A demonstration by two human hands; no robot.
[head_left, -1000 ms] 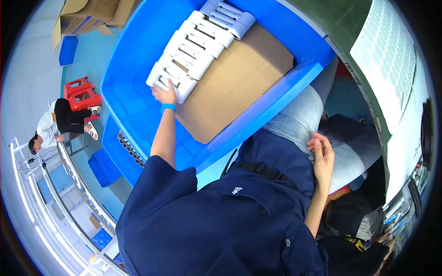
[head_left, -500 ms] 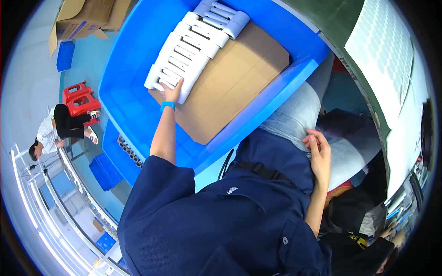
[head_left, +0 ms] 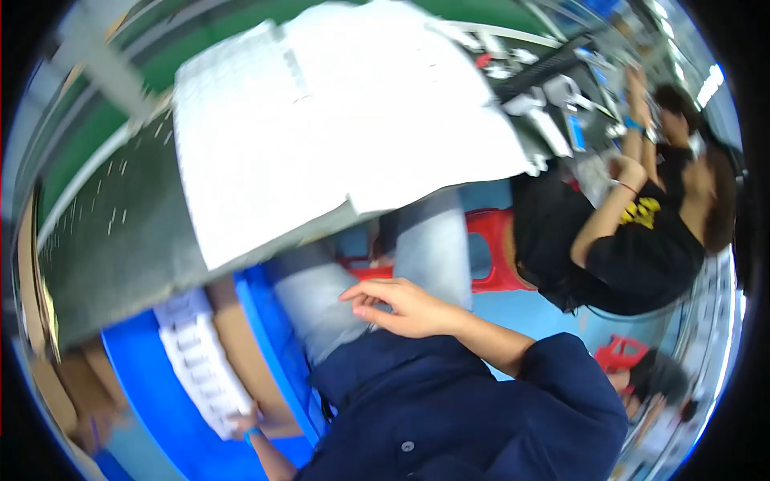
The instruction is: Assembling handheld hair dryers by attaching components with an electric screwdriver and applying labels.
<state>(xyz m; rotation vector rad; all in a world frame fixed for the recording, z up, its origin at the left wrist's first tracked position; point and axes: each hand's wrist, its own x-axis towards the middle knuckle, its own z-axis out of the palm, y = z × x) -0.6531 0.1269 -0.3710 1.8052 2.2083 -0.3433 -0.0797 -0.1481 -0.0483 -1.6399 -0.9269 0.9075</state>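
Note:
My left hand (head_left: 245, 418), with a blue band at its wrist, rests at the near end of a row of white plastic parts (head_left: 199, 353). Motion smears its fingers, so their grip does not show. The parts lie side by side along a brown cardboard sheet (head_left: 241, 345) inside a large blue bin (head_left: 136, 361). Over my lap hovers my right hand (head_left: 401, 308), empty, its fingers loosely stretched and slightly apart. A workbench covered with white sheets (head_left: 345, 120) spans the space ahead of me.
The dark green bench edge (head_left: 120, 240) overhangs part of the bin. White parts and tools (head_left: 549, 112) lie on the bench's right side. A person in black (head_left: 650, 248) sits close on my right, near a red stool (head_left: 491, 244). Cardboard boxes (head_left: 80, 385) stand left of the bin.
The view has swung right, from the bin toward the bench and co-workers. The bin now sits at lower left. My left hand stays at the row's end; my right hand remains above my lap.

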